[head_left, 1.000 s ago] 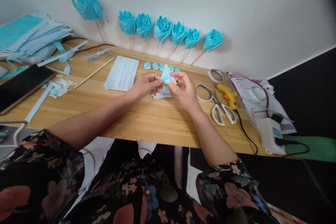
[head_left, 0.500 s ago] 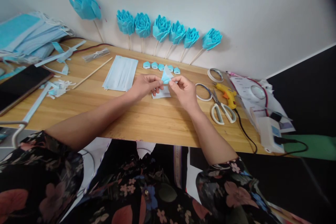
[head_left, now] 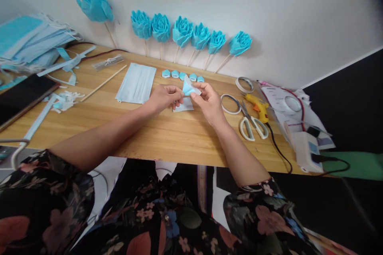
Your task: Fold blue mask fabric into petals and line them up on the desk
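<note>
Between both hands is a small folded piece of blue and white fabric (head_left: pixel 188 87). My left hand (head_left: pixel 165 99) pinches its lower left corner with thumb and fingertips. On the right side, my right hand (head_left: pixel 209 101) holds it between thumb and index finger. Beneath the hands a pale fabric piece (head_left: pixel 184 105) lies on the wooden table (head_left: pixel 167 139). Just behind, several small folded blue pieces (head_left: pixel 174 74) sit in a row, one partly hidden by the held piece. A pleated pale blue mask (head_left: pixel 137 83) lies flat to the left of my left hand.
Several blue fabric flowers (head_left: pixel 182 32) on sticks lean against the wall. At right are tape rolls (head_left: pixel 230 104), scissors (head_left: pixel 247 121), a yellow glue gun (head_left: pixel 259 108) and a white power strip (head_left: pixel 305 151). Masks (head_left: pixel 36 44), a phone (head_left: pixel 25 97), scraps and a wooden stick (head_left: pixel 103 83) are at left.
The right corner of the held fabric now shows spread out over my right fingers, and my right index finger has shifted behind it. The whole view has moved slightly.
</note>
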The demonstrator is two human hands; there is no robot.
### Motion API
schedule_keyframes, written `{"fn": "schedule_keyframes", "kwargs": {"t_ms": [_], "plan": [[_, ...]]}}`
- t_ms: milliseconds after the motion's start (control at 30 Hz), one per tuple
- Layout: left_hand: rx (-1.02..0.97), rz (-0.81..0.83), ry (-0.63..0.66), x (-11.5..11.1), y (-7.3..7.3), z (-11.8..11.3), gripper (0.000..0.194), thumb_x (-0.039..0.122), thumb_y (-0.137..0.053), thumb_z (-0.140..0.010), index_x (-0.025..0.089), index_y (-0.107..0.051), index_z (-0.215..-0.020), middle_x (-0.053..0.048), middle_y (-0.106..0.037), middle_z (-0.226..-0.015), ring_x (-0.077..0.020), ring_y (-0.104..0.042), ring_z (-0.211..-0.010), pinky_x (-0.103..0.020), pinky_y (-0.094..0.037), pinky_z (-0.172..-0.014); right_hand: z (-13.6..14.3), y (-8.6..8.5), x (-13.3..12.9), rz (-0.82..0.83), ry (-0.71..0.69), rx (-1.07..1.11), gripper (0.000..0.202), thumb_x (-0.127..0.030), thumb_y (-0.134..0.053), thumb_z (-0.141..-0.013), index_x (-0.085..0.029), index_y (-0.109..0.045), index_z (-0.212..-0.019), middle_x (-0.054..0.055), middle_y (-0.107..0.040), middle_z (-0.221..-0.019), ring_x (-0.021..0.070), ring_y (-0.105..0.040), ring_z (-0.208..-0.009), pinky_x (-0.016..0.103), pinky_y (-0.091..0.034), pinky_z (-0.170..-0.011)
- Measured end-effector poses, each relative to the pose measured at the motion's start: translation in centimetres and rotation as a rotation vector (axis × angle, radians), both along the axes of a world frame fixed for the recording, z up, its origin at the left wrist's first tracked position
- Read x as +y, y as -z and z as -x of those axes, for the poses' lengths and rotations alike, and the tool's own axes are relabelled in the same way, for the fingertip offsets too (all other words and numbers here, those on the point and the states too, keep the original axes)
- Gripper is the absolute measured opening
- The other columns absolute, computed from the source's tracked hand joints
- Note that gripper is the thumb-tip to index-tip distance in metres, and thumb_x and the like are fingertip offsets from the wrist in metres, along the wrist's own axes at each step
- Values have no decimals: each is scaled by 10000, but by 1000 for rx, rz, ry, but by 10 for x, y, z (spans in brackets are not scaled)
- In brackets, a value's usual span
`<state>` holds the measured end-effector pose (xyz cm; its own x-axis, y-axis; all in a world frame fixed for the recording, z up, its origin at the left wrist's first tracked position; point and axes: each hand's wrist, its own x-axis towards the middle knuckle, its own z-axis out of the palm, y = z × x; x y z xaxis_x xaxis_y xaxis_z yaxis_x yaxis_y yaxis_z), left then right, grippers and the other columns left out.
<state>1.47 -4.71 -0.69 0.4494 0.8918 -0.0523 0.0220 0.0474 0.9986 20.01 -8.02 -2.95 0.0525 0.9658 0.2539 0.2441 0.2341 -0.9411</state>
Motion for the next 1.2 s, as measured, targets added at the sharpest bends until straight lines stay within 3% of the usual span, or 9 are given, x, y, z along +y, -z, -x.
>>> {"fn": "schedule_keyframes", "kwargs": {"t_ms": [100,200,333,500,733,933,1200], "plan": [[11,-10,5,1,2,-1,201,173,-700,-828,136,-643,-638,-24,-659,-606,-68,-547,-493,-177,-483,-472,0,0,1,32,-59,34,627,-563,-811,-751,-315,-608,-1290,20,-748,-1018,222,-686,-928,413,-581,-859],[43,-27,20,1,6,-2,191,152,-686,-822,138,-642,-637,-17,-650,-593,-69,-554,-502,-167,-478,-472,-1,0,1,49,-72,29,691,-601,-808,-741,-315,-608,-1337,28,-750,-1054,242,-692,-981,428,-582,-886],[79,-52,42,1,7,-3,200,143,-677,-827,138,-640,-631,-9,-643,-585,-64,-545,-494,-162,-465,-462,-1,-1,2,39,-39,46,524,-623,-772,-753,-261,-710,-1126,35,-750,-1036,230,-677,-994,384,-561,-884],[50,-68,-17,2,5,-4,162,121,-654,-839,131,-660,-678,-3,-637,-584,-66,-538,-489,-170,-466,-451,0,-4,0,48,16,80,350,-560,-780,-757,-237,-690,-856,-10,-679,-797,152,-596,-750,303,-513,-727],[-24,-80,-45,3,4,-2,143,127,-636,-881,125,-661,-740,-26,-692,-676,-57,-546,-502,-166,-471,-475,0,-4,0,70,1,104,303,-487,-781,-760,-222,-636,-787,-32,-601,-721,123,-511,-672,282,-446,-666],[-59,-57,-8,3,6,-1,190,239,-662,-927,128,-660,-773,-34,-694,-707,-63,-573,-541,-160,-474,-481,0,-4,0,40,-11,130,303,-476,-805,-768,-220,-645,-804,-38,-592,-708,120,-511,-666,279,-442,-665],[19,-81,-9,4,7,-1,190,162,-665,-905,124,-644,-720,-3,-642,-627,-51,-530,-506,-155,-448,-474,6,-5,-2,109,-62,219,384,-558,-846,-710,-223,-703,-832,-35,-633,-714,113,-511,-664,265,-431,-640]]}}
